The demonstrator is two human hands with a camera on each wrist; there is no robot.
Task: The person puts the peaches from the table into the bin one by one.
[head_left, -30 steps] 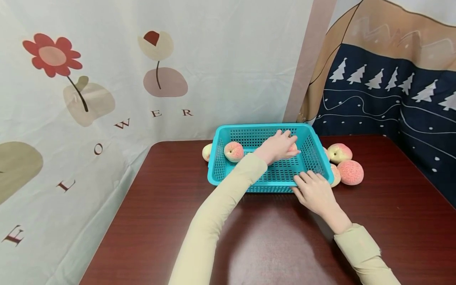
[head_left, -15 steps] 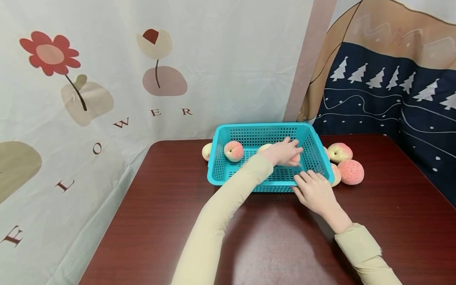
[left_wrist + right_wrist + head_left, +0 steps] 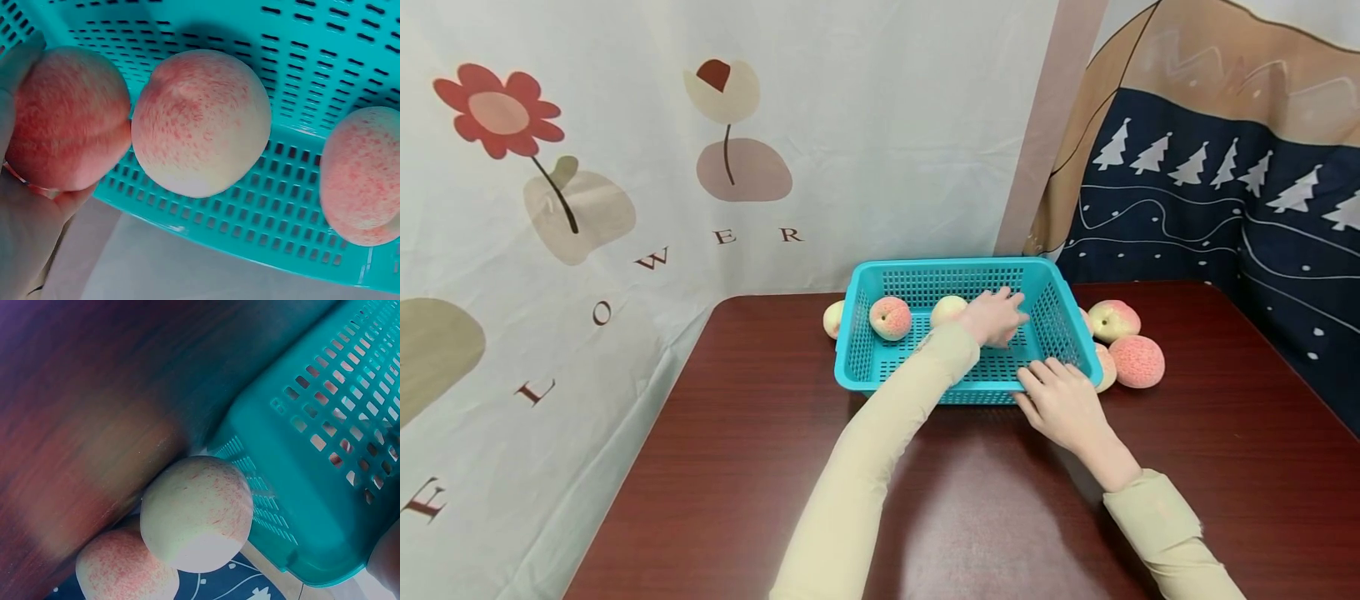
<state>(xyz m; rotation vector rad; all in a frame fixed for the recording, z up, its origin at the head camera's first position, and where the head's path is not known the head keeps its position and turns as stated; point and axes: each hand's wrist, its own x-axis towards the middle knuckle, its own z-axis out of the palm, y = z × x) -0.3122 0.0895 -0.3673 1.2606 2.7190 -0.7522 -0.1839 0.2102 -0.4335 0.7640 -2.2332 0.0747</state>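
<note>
Inside the turquoise plastic basket (image 3: 992,387), my left hand (image 3: 992,317) holds a peach (image 3: 72,119), its fingers and thumb around the fruit. That peach is mostly covered by the hand in the head view. A second peach (image 3: 947,309) sits right beside it, and in the left wrist view the two appear to touch. Farther left in the basket lies a third peach (image 3: 891,318). My right hand (image 3: 1063,404) grips the basket's front rim near the right corner, fingers over the top and thumb at the outer side.
Several peaches lie on the table against the basket's right side, among them a pink one (image 3: 1138,362) and a pale one (image 3: 1114,321). Another peach (image 3: 832,319) shows past the left side. The dark red table (image 3: 737,467) meets a printed curtain (image 3: 880,150) behind.
The left hand has shifted slightly toward the front of the basket with its peach, uncovering the pale peach beside it. The right hand stays on the rim.
</note>
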